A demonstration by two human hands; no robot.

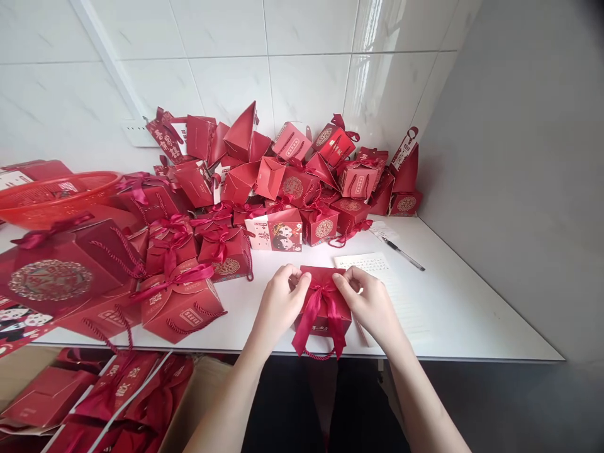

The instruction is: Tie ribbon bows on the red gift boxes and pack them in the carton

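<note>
Red packs and ribbon lie in a cardboard carton (201, 377) below the near left edge of the table (476, 302), a white strap (131, 401) crossing over them. Beside it show the person's dark trousers (283, 409).

Above these, at the middle of the table's near edge, is a small red box (324, 316) with a shiny bow (338, 321) on its upper part; the bow's tails and a twisted cord (317, 357) hang down toward the person. The left hand (283, 294) pinches the left side of the box's top between thumb and fingers, and the right hand (370, 294) pinches the right side — the two thumbs on top, well apart.

An open notebook (410, 314) with handwriting lies partly under the right forearm, a pen (403, 253) just past it. To the left sit bigger tied boxes (184, 305) and, farther left, an orange basket (28, 217).

Beyond, a printed card (286, 234) leans before a jumbled heap of red boxes (293, 187) — some tied, some with pointed flaps up — against a white tiled wall (226, 31). A grey panel (509, 157) stands at the right.
</note>
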